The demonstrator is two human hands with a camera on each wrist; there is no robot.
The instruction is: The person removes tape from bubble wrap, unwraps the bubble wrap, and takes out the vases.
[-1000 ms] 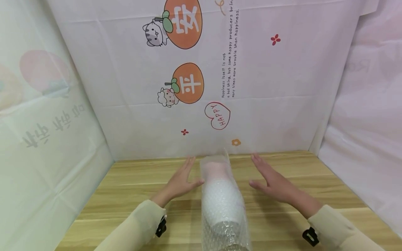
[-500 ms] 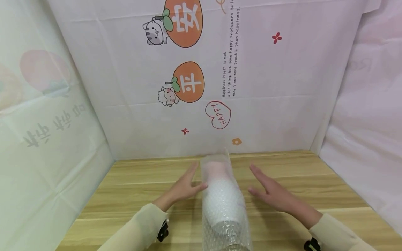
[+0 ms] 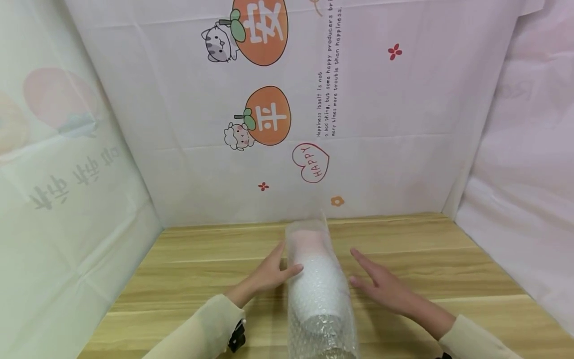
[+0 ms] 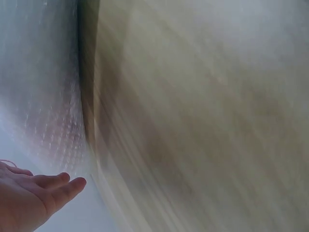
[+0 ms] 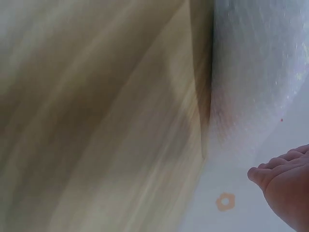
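Observation:
A long bundle in clear bubble wrap (image 3: pixel 319 291) lies lengthwise on the wooden table, with something white and pale pink showing through the wrap. My left hand (image 3: pixel 271 271) is at the bundle's left side, its thumb overlapping the wrap and its fingers partly hidden behind that edge. On the other side my right hand (image 3: pixel 385 289) stands a little apart from the wrap, thumb and fingers spread. In the left wrist view the fingers (image 4: pixel 58 193) are extended near the bundle's far end. The right wrist view shows straight fingers (image 5: pixel 277 166) beside the wrap.
The wood-grain tabletop (image 3: pixel 202 269) runs back to a white printed cloth (image 3: pixel 381 149) hanging behind it. More white cloth hangs along the left side (image 3: pixel 112 239) and the right side (image 3: pixel 515 209). The bundle's near end reaches the bottom of the head view.
Both hands have come nearer to the viewer and inward toward the bundle. The left thumb now overlaps the wrap; the right hand has closed part of its gap. The bundle has stayed put.

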